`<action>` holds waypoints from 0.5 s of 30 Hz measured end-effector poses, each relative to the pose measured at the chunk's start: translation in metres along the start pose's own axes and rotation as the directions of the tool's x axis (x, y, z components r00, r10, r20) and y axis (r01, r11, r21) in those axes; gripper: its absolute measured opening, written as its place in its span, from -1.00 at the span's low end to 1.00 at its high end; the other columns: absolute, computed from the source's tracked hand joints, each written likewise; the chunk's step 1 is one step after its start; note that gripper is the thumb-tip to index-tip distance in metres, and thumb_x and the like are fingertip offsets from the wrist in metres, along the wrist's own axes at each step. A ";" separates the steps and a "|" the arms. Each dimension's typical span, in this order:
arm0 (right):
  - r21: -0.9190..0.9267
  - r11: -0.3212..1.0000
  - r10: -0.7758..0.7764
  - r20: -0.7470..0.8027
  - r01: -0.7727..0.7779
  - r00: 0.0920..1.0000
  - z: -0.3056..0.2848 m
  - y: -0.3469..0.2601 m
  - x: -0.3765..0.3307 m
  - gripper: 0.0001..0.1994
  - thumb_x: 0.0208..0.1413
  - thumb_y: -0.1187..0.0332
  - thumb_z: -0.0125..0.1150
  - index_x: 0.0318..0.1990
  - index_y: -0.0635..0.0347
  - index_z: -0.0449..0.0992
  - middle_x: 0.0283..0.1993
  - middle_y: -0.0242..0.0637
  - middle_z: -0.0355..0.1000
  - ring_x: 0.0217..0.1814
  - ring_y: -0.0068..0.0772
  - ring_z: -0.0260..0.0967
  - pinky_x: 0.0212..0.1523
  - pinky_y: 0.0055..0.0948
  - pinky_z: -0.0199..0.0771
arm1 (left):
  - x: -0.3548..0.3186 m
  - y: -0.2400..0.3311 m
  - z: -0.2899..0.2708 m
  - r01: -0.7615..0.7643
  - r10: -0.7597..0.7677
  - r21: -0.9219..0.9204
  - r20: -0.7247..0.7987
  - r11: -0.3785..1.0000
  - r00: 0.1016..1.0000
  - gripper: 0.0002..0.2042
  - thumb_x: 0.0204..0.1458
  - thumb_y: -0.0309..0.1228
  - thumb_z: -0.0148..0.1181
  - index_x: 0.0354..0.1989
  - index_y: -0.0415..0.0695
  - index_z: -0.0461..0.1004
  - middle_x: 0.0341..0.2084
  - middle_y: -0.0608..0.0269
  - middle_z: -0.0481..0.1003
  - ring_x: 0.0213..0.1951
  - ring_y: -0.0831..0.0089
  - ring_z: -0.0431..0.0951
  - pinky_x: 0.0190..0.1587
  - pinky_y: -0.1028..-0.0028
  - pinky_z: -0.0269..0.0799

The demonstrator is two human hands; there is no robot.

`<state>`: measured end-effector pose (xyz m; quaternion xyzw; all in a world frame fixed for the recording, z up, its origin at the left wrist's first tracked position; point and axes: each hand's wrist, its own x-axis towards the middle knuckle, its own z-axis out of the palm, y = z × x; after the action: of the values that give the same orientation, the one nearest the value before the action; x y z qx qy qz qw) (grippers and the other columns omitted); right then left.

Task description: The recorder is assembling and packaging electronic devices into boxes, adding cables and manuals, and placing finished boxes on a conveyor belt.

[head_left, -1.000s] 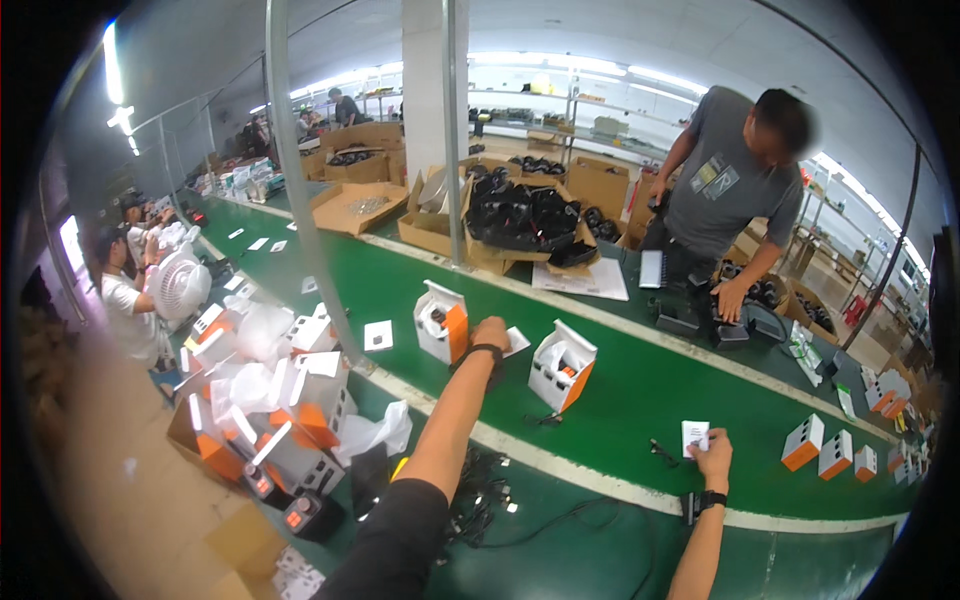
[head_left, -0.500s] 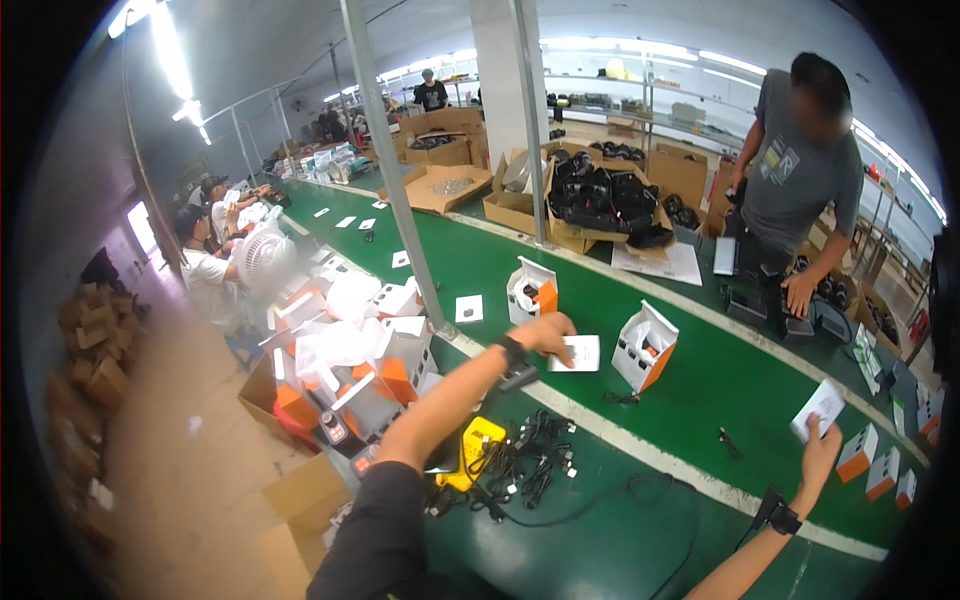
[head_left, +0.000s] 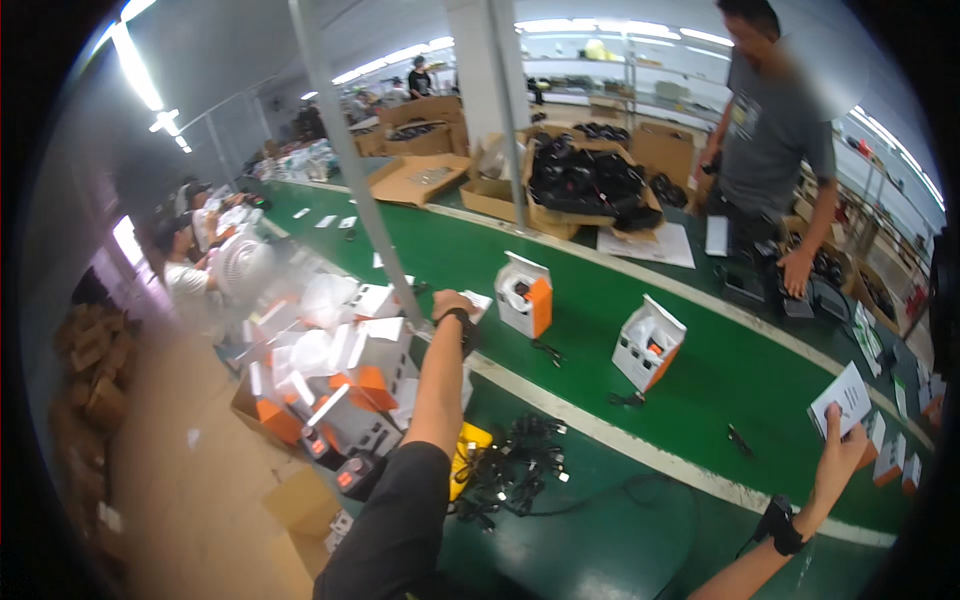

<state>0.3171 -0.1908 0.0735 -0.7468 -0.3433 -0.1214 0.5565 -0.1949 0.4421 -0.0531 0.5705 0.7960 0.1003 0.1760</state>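
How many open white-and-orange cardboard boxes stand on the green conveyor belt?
2. One open white-and-orange cardboard box stands just right of the left hand; the second box is farther right on the green conveyor belt. Others could be hidden at the far end.

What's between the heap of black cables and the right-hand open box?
Head view: a pale edge strip, green belt, and a short dark cable near the box.
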 end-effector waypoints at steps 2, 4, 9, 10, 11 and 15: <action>-0.053 0.997 0.060 -0.010 -0.060 0.998 -0.018 -0.020 -0.005 -0.64 0.48 0.20 0.36 -0.07 0.47 0.66 -0.21 -0.39 0.58 -0.20 -0.65 0.33 -0.15 -0.50 0.35 | -0.023 0.034 0.018 0.053 -0.052 0.022 -0.070 0.998 0.996 -0.07 -0.25 0.15 0.80 0.25 -0.19 0.59 0.26 0.25 0.61 0.21 0.33 0.72 0.20 0.28 0.71; -0.033 0.997 0.066 -0.008 -0.066 0.998 -0.015 -0.014 -0.002 -0.65 0.48 0.21 0.36 -0.04 0.46 0.67 -0.24 -0.45 0.55 -0.25 -0.69 0.25 -0.24 -0.55 0.24 | -0.016 0.035 -0.004 0.041 -0.044 0.068 0.050 0.997 0.998 -0.15 -0.22 0.13 0.80 0.24 -0.07 0.64 0.19 0.23 0.67 0.21 0.27 0.71 0.19 0.25 0.71; 0.086 0.996 0.018 0.006 -0.018 1.000 0.016 -0.020 0.001 -0.65 0.49 0.22 0.36 0.00 0.47 0.66 -0.23 -0.46 0.55 -0.24 -0.68 0.25 -0.23 -0.54 0.25 | -0.028 0.048 -0.006 0.076 -0.083 0.258 0.019 0.963 0.996 -0.19 -0.20 0.07 0.81 0.28 0.09 0.66 0.22 0.15 0.63 0.32 0.10 0.57 0.29 0.17 0.59; 0.121 0.993 -0.001 0.005 0.001 1.000 0.021 -0.024 0.000 -0.65 0.49 0.23 0.36 0.02 0.47 0.66 -0.22 -0.46 0.56 -0.23 -0.68 0.26 -0.22 -0.54 0.26 | -0.031 0.048 -0.003 0.123 -0.120 0.216 -0.027 0.969 0.992 -0.22 -0.17 0.08 0.78 0.27 0.08 0.67 0.25 0.11 0.59 0.34 0.05 0.53 0.31 0.14 0.55; 0.119 0.993 -0.004 0.008 0.003 1.000 0.021 -0.032 -0.003 -0.65 0.49 0.23 0.36 0.02 0.47 0.66 -0.22 -0.46 0.56 -0.23 -0.68 0.26 -0.22 -0.54 0.26 | -0.034 0.046 0.001 0.171 -0.162 0.168 -0.069 0.971 0.984 -0.25 -0.14 0.10 0.76 0.25 0.07 0.68 0.28 0.07 0.55 0.35 0.01 0.49 0.34 0.11 0.51; 0.141 0.990 -0.010 0.067 0.001 0.998 0.029 -0.050 -0.002 -0.66 0.48 0.26 0.36 0.06 0.48 0.65 -0.18 -0.40 0.61 -0.19 -0.64 0.35 -0.14 -0.51 0.38 | -0.012 0.018 -0.016 0.161 -0.163 -0.028 -0.135 0.987 0.977 -0.42 -0.03 -0.16 0.71 0.21 0.01 0.70 0.28 0.01 0.58 0.29 -0.01 0.59 0.21 0.03 0.60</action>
<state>0.2773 -0.1571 0.0998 -0.7085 -0.3716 -0.0731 0.5955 -0.1818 0.4371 -0.0294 0.4940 0.8491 0.1315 0.1333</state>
